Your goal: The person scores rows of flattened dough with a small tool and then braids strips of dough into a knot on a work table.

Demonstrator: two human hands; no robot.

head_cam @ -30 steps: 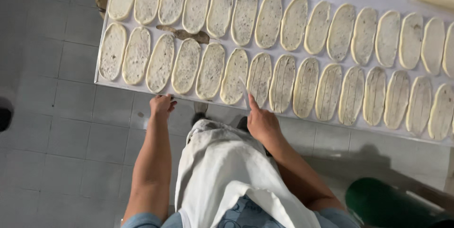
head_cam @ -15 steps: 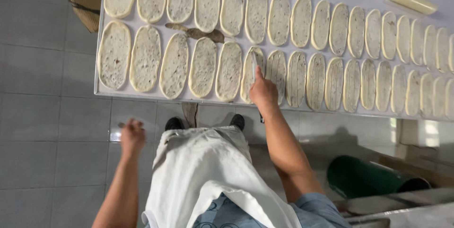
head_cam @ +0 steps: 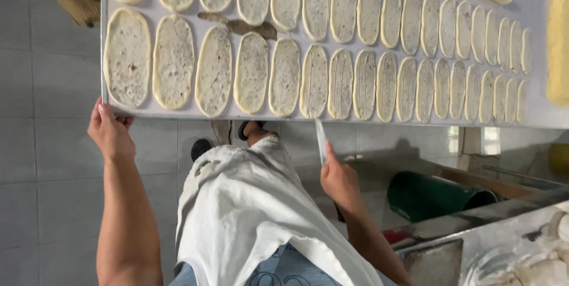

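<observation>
Pale dough ovals line our table; left hand curls on its corner, right hand pinches a thin blade.

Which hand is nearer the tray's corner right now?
Left. The left hand grips the tray at its near corner. The right hand holds a blade below the tray's near edge, farther along.

Left hand raised, fingers curled; right hand in closed grip
</observation>
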